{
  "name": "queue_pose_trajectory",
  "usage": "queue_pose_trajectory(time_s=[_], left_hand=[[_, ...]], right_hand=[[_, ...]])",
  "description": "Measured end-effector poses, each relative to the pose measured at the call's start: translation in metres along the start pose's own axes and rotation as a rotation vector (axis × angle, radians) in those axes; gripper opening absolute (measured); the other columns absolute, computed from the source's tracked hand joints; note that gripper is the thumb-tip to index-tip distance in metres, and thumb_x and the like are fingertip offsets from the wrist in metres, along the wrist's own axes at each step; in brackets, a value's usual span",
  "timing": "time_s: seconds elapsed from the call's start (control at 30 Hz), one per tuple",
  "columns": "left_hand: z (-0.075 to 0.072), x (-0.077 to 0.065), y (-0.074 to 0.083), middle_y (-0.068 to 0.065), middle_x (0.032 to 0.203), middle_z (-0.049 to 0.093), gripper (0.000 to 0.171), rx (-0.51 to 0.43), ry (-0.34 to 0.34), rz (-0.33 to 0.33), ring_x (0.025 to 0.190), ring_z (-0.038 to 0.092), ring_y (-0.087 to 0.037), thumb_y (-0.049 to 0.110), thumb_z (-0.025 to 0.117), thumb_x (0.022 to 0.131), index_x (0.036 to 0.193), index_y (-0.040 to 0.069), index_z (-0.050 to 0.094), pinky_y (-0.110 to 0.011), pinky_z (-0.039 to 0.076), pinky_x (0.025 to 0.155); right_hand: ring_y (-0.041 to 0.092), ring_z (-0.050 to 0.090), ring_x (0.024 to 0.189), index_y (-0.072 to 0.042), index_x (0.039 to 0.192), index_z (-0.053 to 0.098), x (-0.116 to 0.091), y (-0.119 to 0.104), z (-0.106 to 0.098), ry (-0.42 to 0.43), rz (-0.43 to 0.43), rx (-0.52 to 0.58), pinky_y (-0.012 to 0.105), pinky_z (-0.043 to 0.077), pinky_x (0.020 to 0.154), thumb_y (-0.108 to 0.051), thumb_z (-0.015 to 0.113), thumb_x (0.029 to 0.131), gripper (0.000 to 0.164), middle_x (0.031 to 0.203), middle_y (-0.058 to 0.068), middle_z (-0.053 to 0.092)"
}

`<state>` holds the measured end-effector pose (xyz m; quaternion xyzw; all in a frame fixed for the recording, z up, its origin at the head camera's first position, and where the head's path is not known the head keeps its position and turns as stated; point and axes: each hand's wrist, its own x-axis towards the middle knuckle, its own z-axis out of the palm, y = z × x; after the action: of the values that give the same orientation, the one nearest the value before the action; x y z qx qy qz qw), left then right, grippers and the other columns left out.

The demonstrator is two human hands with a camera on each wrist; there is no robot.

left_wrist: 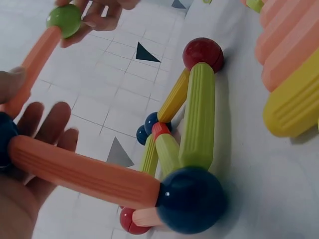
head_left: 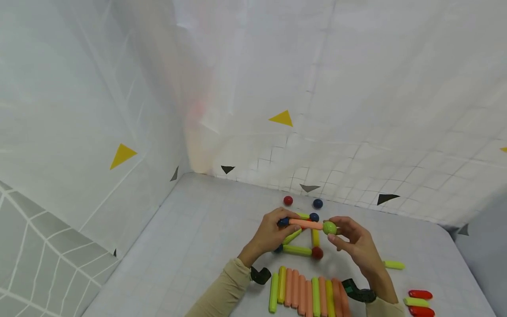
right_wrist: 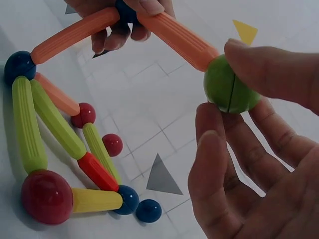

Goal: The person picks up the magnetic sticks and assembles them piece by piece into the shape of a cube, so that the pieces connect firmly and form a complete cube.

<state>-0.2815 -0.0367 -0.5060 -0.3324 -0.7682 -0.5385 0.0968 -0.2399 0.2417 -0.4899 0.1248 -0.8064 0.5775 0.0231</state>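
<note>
In the head view my left hand (head_left: 266, 233) holds a blue ball (head_left: 283, 222) above a frame of rods and balls. From that ball an orange rod (head_left: 306, 224) runs across to a green ball (head_left: 329, 227), which my right hand (head_left: 358, 244) holds between thumb and fingers. A second orange rod (left_wrist: 84, 172) slopes from the held blue ball down to a blue corner ball (left_wrist: 192, 200) of the frame. Low in the frame, a yellow-green rod (right_wrist: 30, 124) joins that corner to a red ball (right_wrist: 47, 197). A red rod (right_wrist: 98, 172) continues a diagonal yellow-green rod (right_wrist: 58, 119).
A row of orange, yellow and green rods (head_left: 309, 293) lies in front, between my forearms. Loose red (head_left: 288, 200) and blue (head_left: 317, 203) balls sit behind the frame. At right are a lone green rod (head_left: 394, 264) and short red rods (head_left: 420, 294). White sheeting (head_left: 253, 88) walls the table.
</note>
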Motion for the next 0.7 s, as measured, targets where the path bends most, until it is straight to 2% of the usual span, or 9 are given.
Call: queue_pose_trajectory(time_s=[0.07,0.13,0.23,0.3,0.37,0.47,0.6,0.7], left_hand=[[0.001,0.0,-0.001,-0.008,0.115,0.073,0.025,-0.047,0.01,-0.006,0.102,0.066,-0.011,0.016,0.077,0.099,0.122,0.007,0.074,-0.028,0.058,0.09],[0.002,0.0,-0.002,-0.009,0.117,0.074,0.026,-0.083,0.011,-0.019,0.103,0.066,-0.009,0.015,0.077,0.099,0.122,0.006,0.074,-0.026,0.057,0.092],[0.002,-0.001,-0.003,-0.01,0.117,0.073,0.025,-0.146,0.006,-0.046,0.098,0.069,-0.008,0.014,0.076,0.099,0.122,0.007,0.073,-0.024,0.059,0.089],[0.002,-0.001,-0.004,-0.01,0.117,0.073,0.023,-0.172,0.005,-0.065,0.093,0.07,-0.007,0.014,0.076,0.099,0.122,0.008,0.073,-0.024,0.06,0.086],[0.003,-0.001,-0.005,-0.011,0.117,0.072,0.023,-0.188,-0.001,-0.075,0.089,0.071,-0.007,0.013,0.075,0.1,0.122,0.009,0.073,-0.025,0.061,0.082],[0.003,-0.002,-0.005,-0.009,0.12,0.073,0.023,-0.173,-0.005,-0.077,0.098,0.071,-0.009,0.015,0.075,0.1,0.122,0.01,0.072,-0.024,0.059,0.087],[0.003,-0.002,-0.005,-0.009,0.121,0.074,0.022,-0.158,0.003,-0.069,0.106,0.07,-0.017,0.016,0.075,0.101,0.122,0.011,0.072,-0.024,0.057,0.09],[0.003,-0.001,-0.005,-0.01,0.121,0.074,0.022,-0.172,0.006,-0.075,0.102,0.07,-0.018,0.013,0.074,0.1,0.122,0.01,0.072,-0.023,0.057,0.088]], right_hand=[[0.013,0.069,0.1,-0.008,0.143,0.056,0.0,0.002,0.0,-0.016,0.029,-0.005,0.035,0.058,0.067,-0.017,0.078,0.098,0.051,0.128,-0.011,0.071],[0.014,0.069,0.103,-0.011,0.148,0.053,0.0,0.006,-0.001,-0.038,0.066,-0.022,0.036,0.058,0.068,-0.019,0.079,0.098,0.057,0.134,-0.002,0.07],[0.016,0.07,0.103,-0.013,0.152,0.051,0.002,0.013,0.0,-0.081,0.152,-0.054,0.036,0.057,0.068,-0.022,0.079,0.097,0.062,0.139,0.015,0.066],[0.017,0.07,0.1,-0.012,0.149,0.054,0.004,0.018,0.006,-0.112,0.212,-0.094,0.035,0.055,0.066,-0.025,0.079,0.097,0.059,0.135,0.019,0.068],[0.017,0.069,0.095,-0.007,0.14,0.062,0.006,0.02,0.016,-0.165,0.235,-0.153,0.032,0.055,0.067,-0.027,0.078,0.098,0.049,0.125,0.016,0.072],[0.014,0.066,0.083,-0.006,0.12,0.073,0.006,0.016,0.041,-0.269,0.196,-0.268,0.028,0.053,0.066,-0.032,0.076,0.099,0.033,0.102,0.006,0.075],[0.011,0.062,0.068,-0.015,0.1,0.077,-0.001,0.001,0.087,-0.395,0.119,-0.396,0.026,0.051,0.06,-0.039,0.077,0.097,0.025,0.083,-0.005,0.071],[0.007,0.057,0.061,-0.019,0.093,0.076,-0.01,-0.009,0.12,-0.413,0.095,-0.514,0.026,0.047,0.056,-0.041,0.081,0.093,0.023,0.075,-0.01,0.066]])
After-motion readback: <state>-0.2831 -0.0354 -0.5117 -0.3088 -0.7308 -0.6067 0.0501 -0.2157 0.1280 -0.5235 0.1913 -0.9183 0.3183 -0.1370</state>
